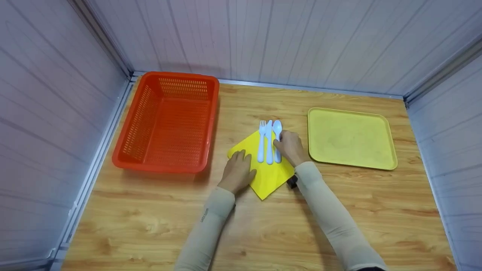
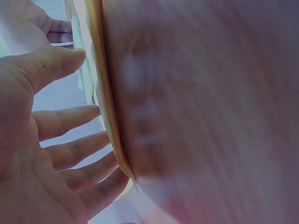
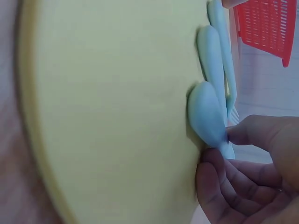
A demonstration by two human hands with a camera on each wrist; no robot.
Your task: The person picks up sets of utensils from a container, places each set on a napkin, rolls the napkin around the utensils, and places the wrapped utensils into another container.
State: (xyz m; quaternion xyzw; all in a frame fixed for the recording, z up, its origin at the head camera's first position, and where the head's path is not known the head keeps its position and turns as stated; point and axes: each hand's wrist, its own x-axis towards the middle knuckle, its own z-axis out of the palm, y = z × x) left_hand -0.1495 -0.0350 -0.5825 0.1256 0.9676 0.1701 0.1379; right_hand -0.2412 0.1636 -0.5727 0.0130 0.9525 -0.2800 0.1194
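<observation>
A yellow napkin point(image 1: 266, 184) lies cornerwise on the wooden table. Side by side on it are a pale blue fork point(image 1: 261, 146), a knife point(image 1: 269, 150) and a spoon point(image 1: 277, 128), their heads pointing away from me. My right hand point(image 1: 290, 146) pinches the spoon's handle between thumb and fingers, which the right wrist view shows close to the napkin. At the napkin's left edge rests my left hand point(image 1: 237, 171), fingers spread and fairly straight. In the left wrist view its fingertips point(image 2: 93, 111) touch that edge.
An orange-red plastic basket point(image 1: 205, 150) with slotted sides stands at the back left. On the right lies a yellow tray point(image 1: 352, 139). Pale panel walls point(image 1: 263, 41) enclose the table at the back and both sides. A small black object point(image 1: 292, 182) shows under my right wrist.
</observation>
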